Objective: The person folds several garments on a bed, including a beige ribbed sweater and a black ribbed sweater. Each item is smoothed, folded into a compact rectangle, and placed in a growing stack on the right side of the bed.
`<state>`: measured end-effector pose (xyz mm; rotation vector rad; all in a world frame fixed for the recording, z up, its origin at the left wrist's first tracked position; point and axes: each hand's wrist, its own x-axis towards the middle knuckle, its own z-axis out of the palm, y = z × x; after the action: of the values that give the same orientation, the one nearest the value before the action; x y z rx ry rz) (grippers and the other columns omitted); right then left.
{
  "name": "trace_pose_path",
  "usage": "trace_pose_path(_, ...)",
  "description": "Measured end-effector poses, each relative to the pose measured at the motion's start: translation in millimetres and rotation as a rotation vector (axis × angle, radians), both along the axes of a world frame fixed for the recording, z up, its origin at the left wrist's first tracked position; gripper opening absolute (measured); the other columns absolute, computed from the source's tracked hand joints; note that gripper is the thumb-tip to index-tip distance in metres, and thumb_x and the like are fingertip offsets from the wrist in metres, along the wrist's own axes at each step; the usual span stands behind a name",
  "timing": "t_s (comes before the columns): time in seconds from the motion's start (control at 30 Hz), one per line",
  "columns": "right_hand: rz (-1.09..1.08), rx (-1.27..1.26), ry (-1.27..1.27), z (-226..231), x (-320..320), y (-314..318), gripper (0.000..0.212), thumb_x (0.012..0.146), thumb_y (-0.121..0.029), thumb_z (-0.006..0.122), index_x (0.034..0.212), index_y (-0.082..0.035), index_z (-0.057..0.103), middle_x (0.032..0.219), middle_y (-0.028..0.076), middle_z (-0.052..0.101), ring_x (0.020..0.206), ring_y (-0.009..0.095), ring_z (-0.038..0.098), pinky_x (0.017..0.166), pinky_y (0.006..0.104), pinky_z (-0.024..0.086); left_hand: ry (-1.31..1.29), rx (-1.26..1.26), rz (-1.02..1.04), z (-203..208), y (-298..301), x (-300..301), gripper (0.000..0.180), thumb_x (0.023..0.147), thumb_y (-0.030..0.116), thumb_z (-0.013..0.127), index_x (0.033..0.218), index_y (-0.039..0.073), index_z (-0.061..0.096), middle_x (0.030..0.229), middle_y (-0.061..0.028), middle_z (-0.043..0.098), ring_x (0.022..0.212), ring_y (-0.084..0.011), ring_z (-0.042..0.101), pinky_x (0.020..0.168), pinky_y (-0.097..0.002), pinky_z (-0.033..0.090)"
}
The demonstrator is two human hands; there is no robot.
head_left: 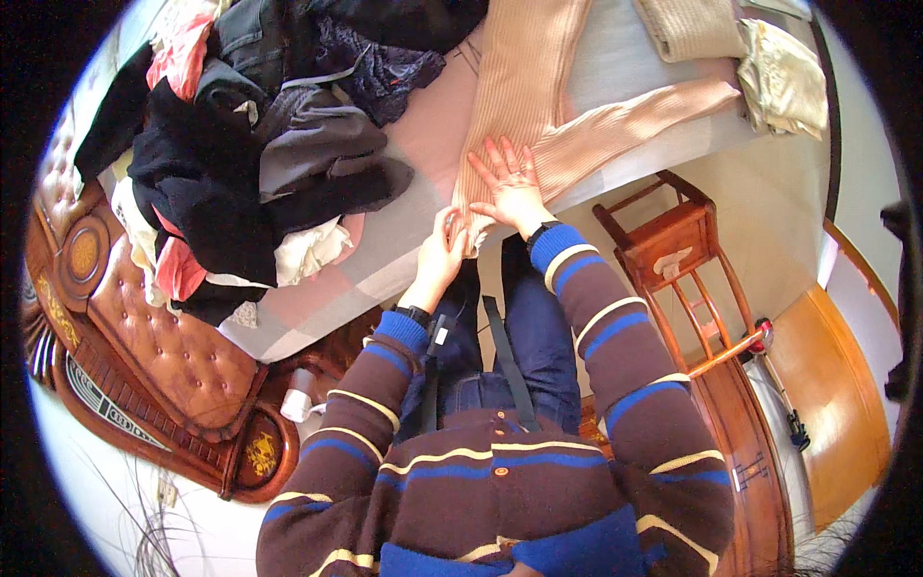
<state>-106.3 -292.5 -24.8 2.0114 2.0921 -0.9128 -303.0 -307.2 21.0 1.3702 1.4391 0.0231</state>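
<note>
A beige ribbed knit sweater point(522, 91) lies spread over the bed, with one sleeve stretched out to the right. My right hand point(514, 192) rests flat on it near the bed's edge, fingers spread. Just to the left, my left hand point(440, 255) has its fingers curled around the sweater's near edge, where the fabric bunches up; part of the grip is hidden. Each wrist has a dark band.
A big heap of dark clothes point(202, 168) covers the bed's left side. Folded beige knitwear point(690, 27) and a cream folded garment point(784, 82) lie far right. A wooden stool point(668, 245) stands right of the bed. A tufted brown headboard point(168, 351) rises at left.
</note>
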Motion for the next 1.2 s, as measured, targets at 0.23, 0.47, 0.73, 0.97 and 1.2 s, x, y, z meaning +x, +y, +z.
trace_pose_path(0.23, 0.001, 0.025, 0.117, 17.0, 14.9, -2.1, 0.089, 0.076, -0.034, 0.074, 0.152, -0.027, 0.027, 0.161, 0.008, 0.017, 0.149, 0.030, 0.011, 0.119, 0.0527, 0.008, 0.089, -0.075, -0.261, 6.3, 22.4, 13.3, 0.036, 0.085, 0.031, 0.067, 0.116, 0.016, 0.055, 0.098, -0.0206, 0.067, 0.091, -0.0374, 0.066, 0.079, -0.0428, 0.052)
trace_pose_path(0.47, -0.854, 0.478, 0.141, 33.7, 33.0, -61.8, 0.045, 0.078, -0.002, 0.061, 0.122, -0.008, 0.056, 0.123, 0.015, 0.053, 0.114, 0.034, 0.050, 0.103, 0.0453, 0.038, 0.386, 0.427, -0.413, 19.1, 12.7, 29.5, 0.049, 0.070, 0.023, 0.080, 0.111, 0.010, 0.056, 0.114, -0.0179, 0.053, 0.108, -0.0383, 0.050, 0.088, -0.0490, 0.045)
trace_pose_path(0.73, -1.516, 0.337, 0.732, -0.3, 105.0, -49.8, 0.052, 0.091, -0.009, 0.065, 0.137, -0.001, 0.042, 0.122, 0.013, 0.056, 0.109, 0.019, 0.055, 0.092, 0.0319, 0.046, -0.210, 0.421, -0.402, -0.5, 29.5, 150.0, 0.054, 0.071, 0.007, 0.075, 0.119, 0.007, 0.050, 0.119, -0.0170, 0.049, 0.110, -0.0385, 0.051, 0.094, -0.0427, 0.046)
trace_pose_path(0.97, -1.748, 0.676, 0.998, 8.5, 184.3, 14.7, 0.067, 0.081, 0.003, 0.071, 0.132, -0.009, 0.028, 0.132, 0.014, 0.042, 0.117, 0.022, 0.045, 0.101, 0.0350, 0.041, -0.103, 0.279, -0.410, -4.5, 63.5, 206.1, 0.071, 0.072, 0.019, 0.078, 0.134, 0.011, 0.043, 0.126, -0.0195, 0.046, 0.119, -0.0390, 0.049, 0.098, -0.0450, 0.045)
trace_pose_path(1.2, -1.101, 0.670, 0.575, 77.1, 145.4, 65.9, 0.057, 0.084, -0.002, 0.066, 0.136, -0.007, 0.042, 0.128, 0.015, 0.055, 0.116, 0.025, 0.054, 0.098, 0.0366, 0.045, -0.199, 0.472, -0.160, 16.0, 73.6, 224.2, 0.078, 0.078, 0.034, 0.074, 0.141, 0.006, 0.038, 0.120, -0.0190, 0.049, 0.113, -0.0352, 0.051, 0.101, -0.0410, 0.043)
